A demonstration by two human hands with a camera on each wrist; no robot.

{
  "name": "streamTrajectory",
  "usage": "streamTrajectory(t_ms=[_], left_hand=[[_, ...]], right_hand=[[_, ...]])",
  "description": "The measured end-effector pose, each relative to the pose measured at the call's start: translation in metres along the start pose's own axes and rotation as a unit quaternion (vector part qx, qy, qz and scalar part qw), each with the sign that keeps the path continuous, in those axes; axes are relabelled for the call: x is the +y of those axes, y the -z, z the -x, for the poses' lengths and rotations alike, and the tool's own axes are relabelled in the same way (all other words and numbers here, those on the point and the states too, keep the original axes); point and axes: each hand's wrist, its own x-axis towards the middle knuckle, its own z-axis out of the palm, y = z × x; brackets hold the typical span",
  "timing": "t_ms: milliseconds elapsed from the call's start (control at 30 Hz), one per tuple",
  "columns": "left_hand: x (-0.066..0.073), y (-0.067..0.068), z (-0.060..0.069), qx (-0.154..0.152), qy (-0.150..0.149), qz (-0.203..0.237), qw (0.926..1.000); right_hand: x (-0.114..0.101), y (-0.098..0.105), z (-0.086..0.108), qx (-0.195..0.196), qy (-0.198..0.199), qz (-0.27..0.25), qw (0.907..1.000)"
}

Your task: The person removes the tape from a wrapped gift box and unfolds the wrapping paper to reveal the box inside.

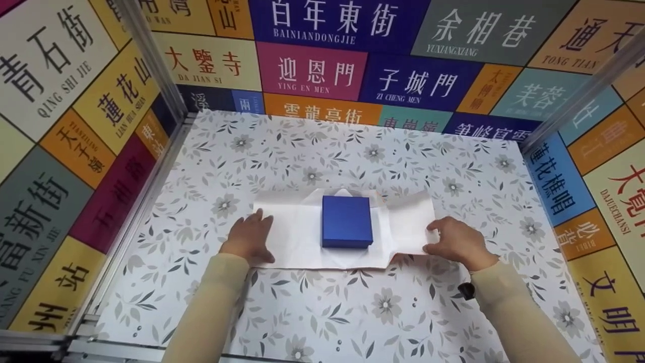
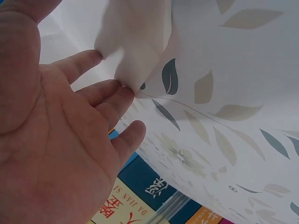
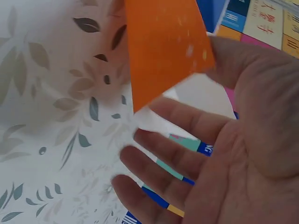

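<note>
A square blue box [image 1: 346, 221] sits near the middle of an unfolded sheet of wrapping paper [image 1: 295, 237], white on its upper side. The paper's orange underside [image 3: 168, 51] shows in the right wrist view, where the right flap is raised. My left hand [image 1: 248, 237] is at the paper's left end, its fairly straight fingertips touching the edge [image 2: 145, 51]; its thumb is mostly out of the left wrist view. At the opposite end my right hand [image 1: 459, 243] pinches the raised edge between thumb and index finger, with the other fingers extended below.
A white tabletop with grey flowers and leaves [image 1: 312, 312] lies under everything. Printed panels with large characters [image 1: 322, 70] enclose the back and both sides. Metal posts [image 1: 158, 60] stand at the corners. A dark object [image 1: 467, 290] is at my right wrist.
</note>
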Motion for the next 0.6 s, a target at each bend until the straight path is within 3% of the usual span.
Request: streamTrajectory(t_ms=[133,233,333,433,600], left_hand=[[-0.001,0.000,-0.001,0.004,-0.003,-0.004,1.0000],[-0.001,0.001,0.000,0.006,-0.006,0.001,1.0000],[-0.002,0.001,0.001,0.007,-0.011,0.002,0.9999],[-0.004,0.000,0.001,0.009,-0.021,-0.003,0.9997],[-0.004,-0.001,0.001,0.006,-0.026,-0.006,0.9996]], right_hand=[[0.005,-0.019,0.000,0.087,0.034,0.056,0.9940],[0.010,-0.033,-0.002,0.148,0.066,0.103,0.9814],[0.014,-0.044,-0.004,0.178,0.100,0.131,0.9701],[0.016,-0.050,-0.005,0.160,0.132,0.122,0.9706],[0.019,-0.057,-0.003,0.071,0.138,0.057,0.9862]])
